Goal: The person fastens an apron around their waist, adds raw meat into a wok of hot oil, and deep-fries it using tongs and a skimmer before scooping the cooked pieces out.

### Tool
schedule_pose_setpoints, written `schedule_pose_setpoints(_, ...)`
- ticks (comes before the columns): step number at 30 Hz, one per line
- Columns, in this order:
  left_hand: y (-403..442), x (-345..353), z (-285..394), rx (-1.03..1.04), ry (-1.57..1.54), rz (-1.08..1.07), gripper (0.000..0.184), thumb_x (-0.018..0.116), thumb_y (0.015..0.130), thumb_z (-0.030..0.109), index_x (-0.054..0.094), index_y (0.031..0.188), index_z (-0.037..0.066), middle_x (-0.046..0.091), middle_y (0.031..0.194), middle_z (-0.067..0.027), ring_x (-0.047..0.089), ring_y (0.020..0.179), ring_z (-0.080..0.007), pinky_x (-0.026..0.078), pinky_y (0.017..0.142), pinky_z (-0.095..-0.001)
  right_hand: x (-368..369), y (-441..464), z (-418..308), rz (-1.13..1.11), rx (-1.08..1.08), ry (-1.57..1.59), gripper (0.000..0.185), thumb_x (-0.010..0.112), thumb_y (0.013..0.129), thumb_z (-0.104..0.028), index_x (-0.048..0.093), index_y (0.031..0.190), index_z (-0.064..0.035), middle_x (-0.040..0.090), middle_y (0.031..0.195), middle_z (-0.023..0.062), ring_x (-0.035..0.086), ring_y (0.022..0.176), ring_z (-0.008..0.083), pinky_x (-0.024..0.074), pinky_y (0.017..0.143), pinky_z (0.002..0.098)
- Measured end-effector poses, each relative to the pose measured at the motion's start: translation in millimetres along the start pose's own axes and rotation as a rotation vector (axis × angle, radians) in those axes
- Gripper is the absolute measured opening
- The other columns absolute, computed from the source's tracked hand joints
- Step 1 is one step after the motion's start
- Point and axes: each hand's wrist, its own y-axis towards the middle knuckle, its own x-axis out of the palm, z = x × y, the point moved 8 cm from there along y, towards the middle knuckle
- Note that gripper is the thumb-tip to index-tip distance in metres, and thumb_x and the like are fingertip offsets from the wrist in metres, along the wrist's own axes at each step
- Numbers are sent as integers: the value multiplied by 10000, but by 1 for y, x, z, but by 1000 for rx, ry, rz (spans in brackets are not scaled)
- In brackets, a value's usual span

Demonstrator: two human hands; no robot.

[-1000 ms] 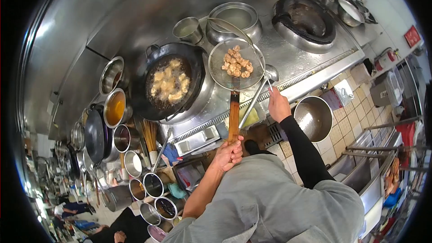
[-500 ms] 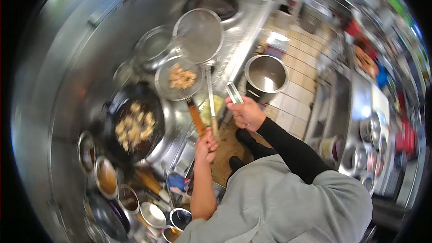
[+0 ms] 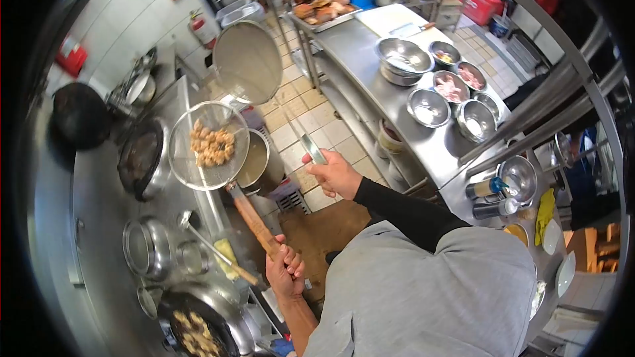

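Observation:
My left hand [image 3: 286, 268] is closed around the wooden handle of a round mesh strainer [image 3: 177, 158]. Golden-brown fried pieces [image 3: 211, 144] lie in its mesh, over the range edge and partly over a tall metal pot [image 3: 256, 165]. My right hand [image 3: 336, 176], in a black sleeve, grips the metal handle of a larger round strainer [image 3: 247, 59]. That one is tilted up beyond the smaller strainer, with nothing visible in it. At the lower left, a dark wok [image 3: 173, 305] holds pale pieces [image 3: 195, 334] in dark liquid.
A ladle [image 3: 215, 248] lies across the range beside a metal bowl [image 3: 145, 248]. Another wok [image 3: 142, 155] sits farther up. Right of the tiled floor, a steel counter [image 3: 360, 59] carries several metal bowls, a cutting board [image 3: 395, 21] with a cleaver, and a meat tray [image 3: 324, 10].
My view has swung right, toward the counter. Both strainers have moved away from the range, out over its edge and the floor. The fried pieces stay in the smaller one.

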Motion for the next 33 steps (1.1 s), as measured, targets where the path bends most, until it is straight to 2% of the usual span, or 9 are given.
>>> schedule_pose_setpoints(4,43,96,-51,-150,68,-125,235,527,1005,80,500,1235,41,381,663,43,338,456,-29,322,363,-198,-117,-29,-50,286,-209,-120,231,621,939,-130,560,1153,-67,447,586,-24,371,390,70,302,351,287)
schedule_pose_setpoints(9,96,195,-117,-318,308,-203,281,601,972,122,484,1226,92,386,670,35,335,465,-56,298,396,-233,-253,-62,-85,724,-448,-483,249,640,887,-138,618,1104,-18,573,709,52,529,642,147,448,622,317)
schedule_pose_setpoints(13,134,253,-157,-320,538,-245,294,596,971,131,469,1231,81,414,679,23,365,478,-66,338,428,-250,-307,-86,-98,871,-428,-497,250,630,902,-149,616,1115,-20,567,692,51,521,613,139,445,605,321)
schedule_pose_setpoints(16,165,270,-181,-212,720,-265,293,587,968,124,477,1235,77,417,690,30,369,489,-54,327,427,-230,-329,-95,-99,922,-432,-478,216,622,919,-126,611,1112,-30,470,658,-30,421,586,69,361,542,283)
schedule_pose_setpoints(17,176,270,-188,-192,771,-264,284,562,974,110,466,1237,66,437,694,26,383,491,-64,337,427,-245,-334,-98,-101,928,-366,-497,250,623,908,-159,612,1122,-32,558,668,61,531,607,151,453,611,331)
schedule_pose_setpoints(23,207,280,-186,302,1318,-280,261,529,984,98,527,1234,22,437,691,22,433,569,-84,372,537,-288,-364,-104,-84,1059,-376,-564,221,585,925,-146,616,1110,-29,613,739,152,612,687,276,481,686,393)
schedule_pose_setpoints(29,198,256,-164,254,1190,-229,292,562,976,92,541,1265,53,428,702,52,408,574,-73,351,531,-274,-368,-106,-92,1135,-459,-608,237,562,946,-129,614,1153,-26,667,845,186,655,805,333,486,747,425)
schedule_pose_setpoints(32,163,230,-139,-8,857,-193,309,578,982,110,543,1288,86,428,698,61,366,533,-50,314,478,-242,-366,-96,-92,1149,-486,-715,242,559,977,-144,608,1194,-50,655,794,123,641,767,249,488,727,377)
schedule_pose_setpoints(33,154,213,-132,-78,787,-178,314,580,984,116,540,1295,96,421,693,63,354,524,-44,304,467,-232,-371,-87,-83,1082,-517,-573,238,562,989,-156,601,1206,-66,618,762,72,603,700,188,481,650,343)
